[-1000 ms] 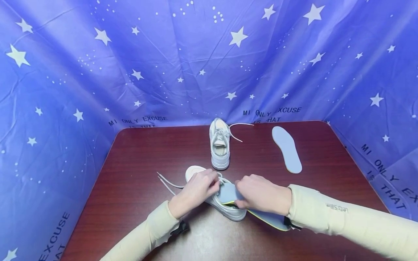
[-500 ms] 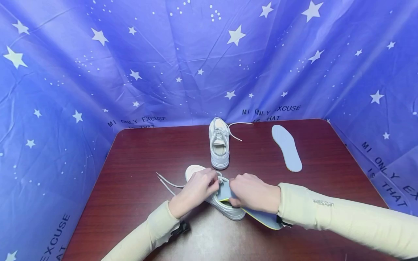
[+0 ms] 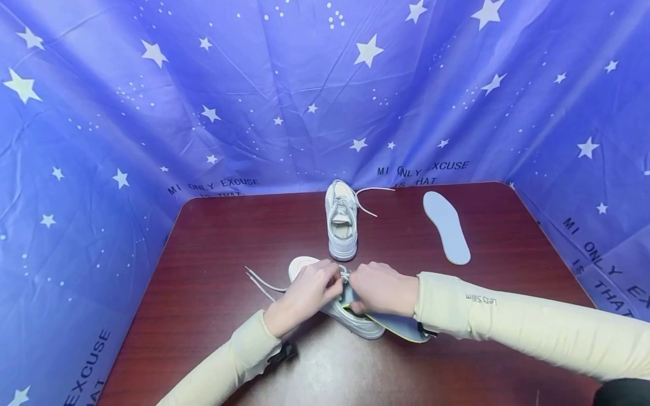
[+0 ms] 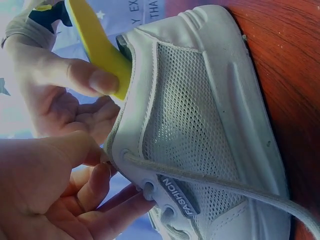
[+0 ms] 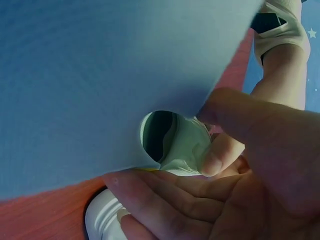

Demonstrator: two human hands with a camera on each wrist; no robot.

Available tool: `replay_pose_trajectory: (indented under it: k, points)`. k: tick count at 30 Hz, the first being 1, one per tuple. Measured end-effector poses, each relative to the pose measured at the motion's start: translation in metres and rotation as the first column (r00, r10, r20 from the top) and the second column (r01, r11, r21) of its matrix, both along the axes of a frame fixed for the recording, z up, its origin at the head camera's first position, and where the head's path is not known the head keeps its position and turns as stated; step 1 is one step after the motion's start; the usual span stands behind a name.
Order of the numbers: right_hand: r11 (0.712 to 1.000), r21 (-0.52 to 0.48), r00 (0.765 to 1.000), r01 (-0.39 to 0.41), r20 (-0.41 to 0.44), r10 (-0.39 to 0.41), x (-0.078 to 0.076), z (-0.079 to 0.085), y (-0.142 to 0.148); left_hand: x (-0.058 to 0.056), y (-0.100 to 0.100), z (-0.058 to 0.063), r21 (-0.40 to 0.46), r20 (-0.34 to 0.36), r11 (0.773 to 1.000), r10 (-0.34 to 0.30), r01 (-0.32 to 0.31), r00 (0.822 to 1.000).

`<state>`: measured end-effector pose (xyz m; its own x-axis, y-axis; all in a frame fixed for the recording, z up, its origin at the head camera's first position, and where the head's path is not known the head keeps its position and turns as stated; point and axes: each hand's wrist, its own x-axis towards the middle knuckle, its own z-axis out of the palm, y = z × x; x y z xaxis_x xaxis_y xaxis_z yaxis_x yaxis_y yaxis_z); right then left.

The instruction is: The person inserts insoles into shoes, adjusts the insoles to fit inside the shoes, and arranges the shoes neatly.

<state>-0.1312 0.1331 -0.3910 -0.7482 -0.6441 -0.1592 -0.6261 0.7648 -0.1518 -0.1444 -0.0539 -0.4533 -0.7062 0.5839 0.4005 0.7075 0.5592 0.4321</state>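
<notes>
A white-grey lace-up sneaker (image 3: 359, 327) stands on the table, toe pointing to the far left. My left hand (image 3: 311, 290) pinches the edge of its opening beside the lace eyelets, plainest in the left wrist view. My right hand (image 3: 383, 290) grips an insole (image 3: 401, 327), blue-grey on top and yellow underneath (image 4: 97, 42). The insole's front part is inside the sneaker's opening, while its heel end sticks out under my right wrist. In the right wrist view the thumb and fingers hold the bent insole (image 5: 100, 90) by its sides. Its toe end is hidden in the shoe.
A second sneaker (image 3: 342, 245) stands behind the first, one lace trailing right. Another blue-grey insole (image 3: 447, 225) lies flat at the back right. Loose laces (image 3: 261, 285) spread left of the near sneaker. A blue star-patterned curtain (image 3: 284, 84) surrounds the dark red table (image 3: 218, 242).
My right hand has moved left with the insole, pushing it further into the sneaker, and is now closer to my left hand. The left hand keeps its place.
</notes>
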Motion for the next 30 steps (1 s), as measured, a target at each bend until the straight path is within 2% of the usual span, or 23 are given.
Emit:
replay_pose_trajectory:
  k: [9,21,30]
  points:
    - [0.993,0.093,0.996,0.075,0.051,-0.08,0.007,0.007,0.001,-0.001,0.0,0.0,-0.001,-0.004,1.0,0.002,-0.002,1.0]
    - [0.974,0.217,0.994,0.061,0.074,-0.079,0.021,0.018,0.014,0.0,0.0,0.0,-0.015,-0.005,1.0,0.013,-0.013,1.0]
    - [0.984,0.176,0.998,0.039,0.043,-0.047,0.023,0.018,0.02,-0.002,0.0,-0.002,-0.007,-0.004,1.0,0.009,-0.009,1.0]
